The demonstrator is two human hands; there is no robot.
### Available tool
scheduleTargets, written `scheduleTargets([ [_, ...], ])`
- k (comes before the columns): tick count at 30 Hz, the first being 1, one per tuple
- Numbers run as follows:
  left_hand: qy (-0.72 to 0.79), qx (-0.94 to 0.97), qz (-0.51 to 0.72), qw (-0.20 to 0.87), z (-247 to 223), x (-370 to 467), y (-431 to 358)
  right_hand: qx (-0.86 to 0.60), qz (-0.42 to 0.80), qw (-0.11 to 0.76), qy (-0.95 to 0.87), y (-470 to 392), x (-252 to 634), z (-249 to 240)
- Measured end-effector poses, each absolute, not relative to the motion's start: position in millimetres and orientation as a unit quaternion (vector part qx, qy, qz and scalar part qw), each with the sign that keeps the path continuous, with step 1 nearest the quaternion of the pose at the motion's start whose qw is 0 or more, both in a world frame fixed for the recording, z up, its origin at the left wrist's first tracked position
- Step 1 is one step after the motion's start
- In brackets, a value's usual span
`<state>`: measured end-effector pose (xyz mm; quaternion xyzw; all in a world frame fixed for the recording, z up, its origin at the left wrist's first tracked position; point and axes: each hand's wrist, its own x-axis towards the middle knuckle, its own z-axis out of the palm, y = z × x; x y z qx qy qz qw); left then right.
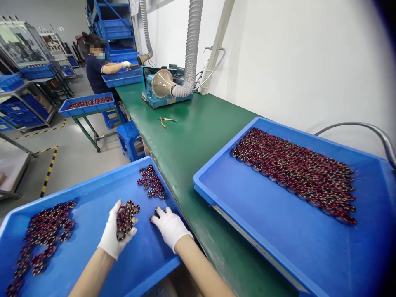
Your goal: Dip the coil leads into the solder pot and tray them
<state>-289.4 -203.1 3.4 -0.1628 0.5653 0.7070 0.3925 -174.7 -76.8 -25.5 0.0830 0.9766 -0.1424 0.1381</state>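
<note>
My left hand [115, 235], in a white glove, is palm up and curled under a cluster of small ring-shaped parts [126, 218], dark with red and copper-coloured segments. To its right, my gloved right hand [170, 227] reaches down over the near blue tray [102, 194]. Its fingertips close on a ring-shaped part [151, 218], mostly hidden by the fingers. Just beyond that hand, a small group of the same parts [151, 181] lies flat by the tray's right wall. A larger spread of them [46, 227] covers the tray's left side.
A second blue tray [247, 214] holds dense rows of these parts on the green bench [173, 152]. Yellow-handled pliers [167, 120] and a blue machine with an extraction hose [190, 49] are farther back. A co-worker [99, 70] works beyond, near a blue stool [130, 138].
</note>
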Motion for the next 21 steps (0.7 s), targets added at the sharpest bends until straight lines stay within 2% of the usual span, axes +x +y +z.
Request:
scheduleTargets([
  [13, 0.547, -0.183, 0.698, 0.425, 5.7, -279.2, -209.8, 0.064, -0.133, 0.152, 0.977, -75.7, -187.7, -22.3],
  [21, 0.612, -0.137, 0.683, 0.375, 4.9, -279.4, -220.2, 0.077, -0.153, 0.097, 0.980, -76.5, -184.0, -19.0],
])
